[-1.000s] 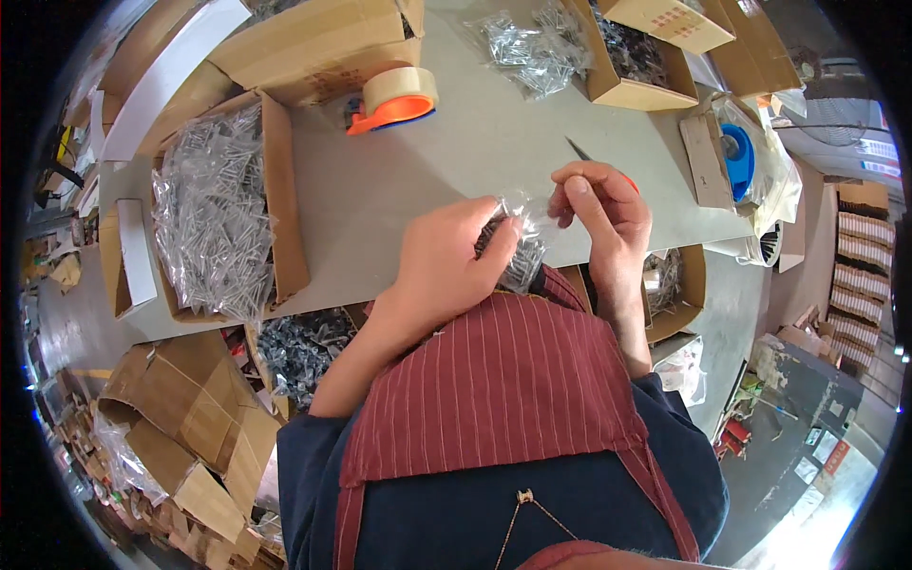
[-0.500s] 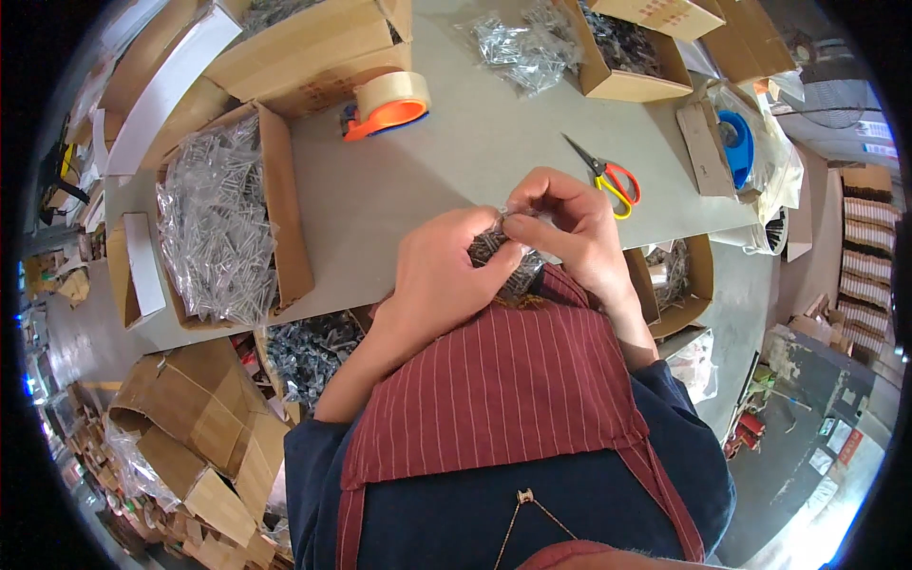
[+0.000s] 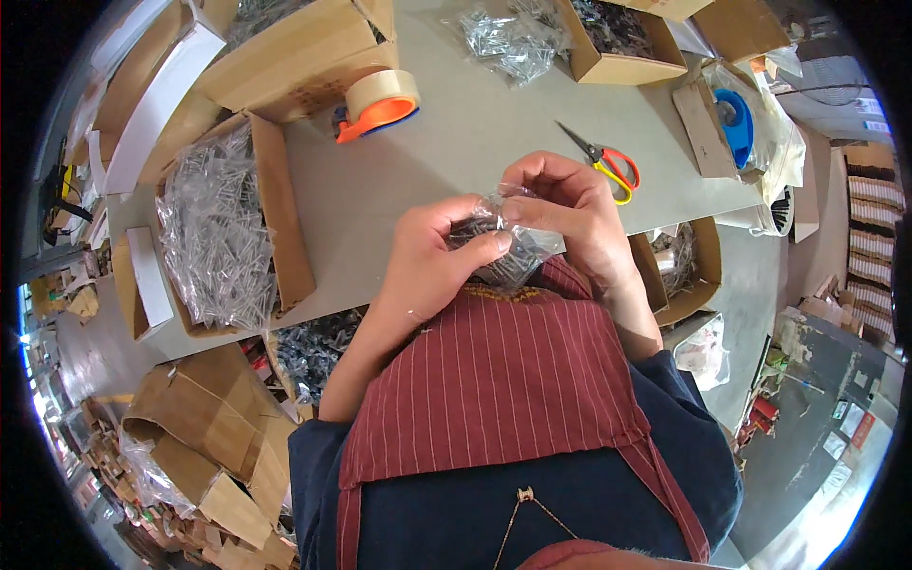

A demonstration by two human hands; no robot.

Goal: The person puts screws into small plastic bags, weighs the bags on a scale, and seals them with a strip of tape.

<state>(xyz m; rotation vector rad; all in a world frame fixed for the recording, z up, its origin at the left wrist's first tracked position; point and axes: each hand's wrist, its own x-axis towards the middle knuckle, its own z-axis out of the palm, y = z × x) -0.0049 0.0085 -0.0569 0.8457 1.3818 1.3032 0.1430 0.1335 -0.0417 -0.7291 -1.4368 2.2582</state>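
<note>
In front of my apron, over the near table edge, both hands hold a clear plastic bag (image 3: 518, 260) with dark grey metal pieces inside, possibly screws. My left hand (image 3: 432, 252) is closed around the bag's left side, its thumb lying across the front. With thumb and bent fingers, my right hand (image 3: 570, 214) pinches the upper right part of the plastic. Scissors (image 3: 608, 166) with one red and one yellow handle lie on the table, just beyond my right hand.
An orange tape dispenser (image 3: 378, 114) stands at the back left of the table (image 3: 446, 142). To the left, a cardboard box (image 3: 283, 214) holds many bagged screws. Small filled bags (image 3: 518, 43) lie at the back. More boxes (image 3: 703, 256) flank the table's right side, and a blue tape dispenser (image 3: 736, 133) sits there.
My left hand has shifted slightly left and loosened its wrap, so more of the bag shows. My right hand still pinches the plastic. The view has turned a little.
</note>
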